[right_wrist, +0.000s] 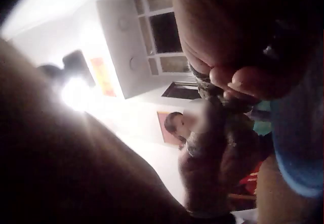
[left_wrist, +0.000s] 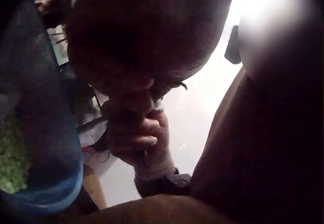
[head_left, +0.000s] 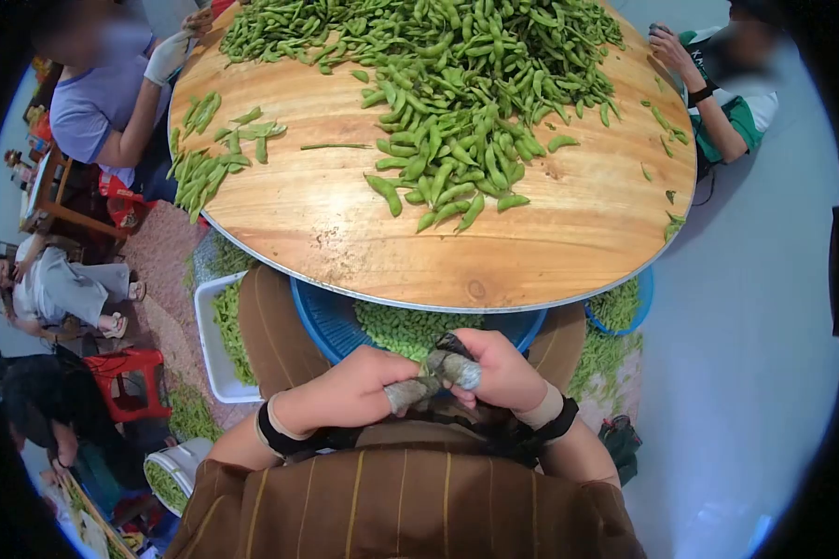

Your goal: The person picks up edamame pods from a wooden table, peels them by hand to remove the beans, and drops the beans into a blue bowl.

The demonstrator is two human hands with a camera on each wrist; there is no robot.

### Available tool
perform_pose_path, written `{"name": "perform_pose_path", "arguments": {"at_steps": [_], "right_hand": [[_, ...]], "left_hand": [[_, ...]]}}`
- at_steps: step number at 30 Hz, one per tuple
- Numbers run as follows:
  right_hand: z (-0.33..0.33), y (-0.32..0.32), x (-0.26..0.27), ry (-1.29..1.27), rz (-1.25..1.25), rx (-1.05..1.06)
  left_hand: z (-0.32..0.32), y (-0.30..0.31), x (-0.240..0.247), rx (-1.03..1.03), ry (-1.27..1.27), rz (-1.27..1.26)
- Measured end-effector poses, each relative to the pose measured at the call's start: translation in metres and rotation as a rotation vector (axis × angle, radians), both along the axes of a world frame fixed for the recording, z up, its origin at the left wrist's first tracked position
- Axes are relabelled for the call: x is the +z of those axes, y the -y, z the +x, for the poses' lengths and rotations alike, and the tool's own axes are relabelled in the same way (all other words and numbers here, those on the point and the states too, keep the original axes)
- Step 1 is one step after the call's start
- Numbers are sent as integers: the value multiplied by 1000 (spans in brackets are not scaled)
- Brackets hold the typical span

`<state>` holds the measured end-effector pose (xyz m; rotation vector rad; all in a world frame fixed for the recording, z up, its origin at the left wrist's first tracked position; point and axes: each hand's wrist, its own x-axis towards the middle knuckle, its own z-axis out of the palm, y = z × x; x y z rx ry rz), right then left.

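Note:
Above the blue basin [head_left: 324,321] of shelled beans, my left hand [head_left: 350,387] and right hand [head_left: 502,373] meet, thumbs wrapped in grey tape. Between the fingertips a small green pod [head_left: 426,367] shows, pinched by both hands; most of it is hidden. In the left wrist view my left hand [left_wrist: 152,32] is a dark shape, with the curled fingers of my right hand [left_wrist: 144,138] below it. The right wrist view shows my right hand [right_wrist: 233,37] with bent fingers, its grasp too dark to make out. Green pods [head_left: 466,102] lie heaped on the round wooden table [head_left: 345,242].
At the left stands a white tub [head_left: 205,326] of pods, with a white bucket [head_left: 175,456] lower down. A blue-rimmed basket [head_left: 648,298] is under the table's right edge. People sit at both sides of the table; a red stool [head_left: 126,359] stands left.

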<state>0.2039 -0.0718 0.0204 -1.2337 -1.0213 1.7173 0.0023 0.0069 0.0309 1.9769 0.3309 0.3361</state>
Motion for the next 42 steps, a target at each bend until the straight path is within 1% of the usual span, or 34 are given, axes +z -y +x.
{"name": "perform_pose_path", "arguments": {"at_steps": [1,2,3,5,8,9,11,12,13,14,15,16,17,18,19,20,21,23,24,26,27,28,29,30,31,32,33,34,35,36,37,39,40,42], "right_hand": [[3,-1,-1,-218,-166,-1],[3,-2,-1,-153,-137,2],[4,-4,1,-146,-136,2],[6,-10,10,446,358,56],[6,-25,29,625,300,-59],[7,-32,30,629,299,-55],[10,-50,33,966,493,-254],[14,-61,33,967,497,-247],[18,-72,31,1144,573,-336],[21,-81,29,1320,650,-426],[23,-88,27,1320,655,-422],[25,-94,25,1356,569,-394],[26,-97,24,1389,481,-368],[27,-98,25,1389,485,-367],[27,-97,25,1285,500,-395],[28,-95,26,1180,513,-422],[30,-92,29,1179,512,-422],[33,-84,37,870,340,-428],[35,-80,36,868,337,-429],[35,-70,33,531,273,-406],[30,-67,40,530,270,-402],[22,-63,52,396,169,-328],[16,-58,58,262,68,-251],[13,-54,52,273,128,-202],[10,-49,52,297,153,-146],[8,-46,46,250,228,-118],[7,-43,41,203,304,-92],[9,-39,43,204,303,-95],[13,-35,48,149,154,-135],[15,-31,50,92,5,-177],[16,-26,48,91,3,-186],[14,-18,43,331,196,-159],[13,-16,44,325,195,-159],[10,-15,46,360,221,-62]], "left_hand": [[-2,-2,9,34,-104,-394],[-4,-4,14,66,-210,-788],[-8,-6,15,64,-204,-788],[-18,-9,14,190,-166,-807],[-32,-15,5,295,-178,-791],[-34,-15,4,348,-175,-798],[-36,-16,5,374,-184,-765],[-39,-17,5,407,-178,-591],[-43,-17,5,439,-172,-416],[-47,-17,3,445,-169,-417],[-54,-17,1,563,-126,-206],[-62,-19,-1,675,-83,9],[-74,-22,8,734,-215,115],[-94,-26,-4,810,-318,209],[-108,-26,-2,908,-485,336],[-121,-26,-2,972,-738,454],[-137,-24,-6,975,-961,574],[-149,-21,-5,1022,-1124,511],[-145,-20,-3,1019,-1127,512],[-123,-18,2,1072,-837,753],[-108,-18,5,998,-612,641],[-89,-19,7,920,-390,529],[-64,-22,20,739,-219,346],[-46,-23,24,584,-220,67],[-26,-25,31,420,-133,-223],[-10,-25,23,310,-36,-254],[0,-26,22,310,-37,-254],[9,-28,22,259,-50,-475],[16,-29,22,202,-63,-694],[19,-27,23,226,22,-708],[21,-26,17,218,18,-709],[23,-24,1,277,100,-688],[23,-22,1,278,95,-688],[23,-19,2,331,76,-507]]}}
